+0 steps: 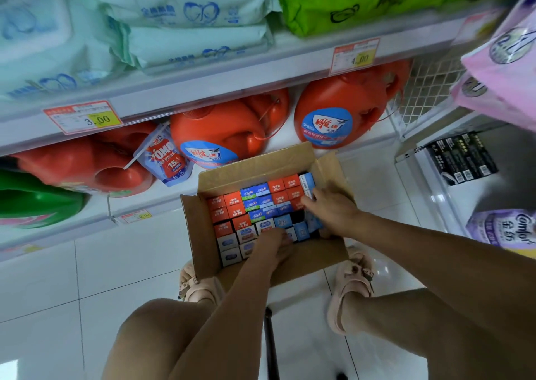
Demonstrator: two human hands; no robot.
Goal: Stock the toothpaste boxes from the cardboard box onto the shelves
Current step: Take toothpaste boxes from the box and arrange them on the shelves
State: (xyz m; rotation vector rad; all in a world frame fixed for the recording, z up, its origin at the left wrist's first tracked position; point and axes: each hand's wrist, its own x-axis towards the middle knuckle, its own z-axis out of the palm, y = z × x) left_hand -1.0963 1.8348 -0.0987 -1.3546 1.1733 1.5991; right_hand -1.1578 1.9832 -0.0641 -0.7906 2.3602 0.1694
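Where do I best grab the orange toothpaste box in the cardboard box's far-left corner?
Likely from straight above, grip on its top end: the orange toothpaste box stands upright, wedged between neighbours and the brown cardboard box wall, so only its top shows.

Small shop aisle, white metal shelves (203, 80) with red-and-yellow price tags (82, 117), orange detergent jugs (342, 109), stacked tissue packs (185, 11), open cardboard box (198, 228) of toothpaste boxes (255, 202) on tiled floor (87, 278)

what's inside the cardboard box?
Toothpaste boxes on end, orange, blue and white, in rows. Left hand and right hand reach in, covering some; below the top layer is hidden.
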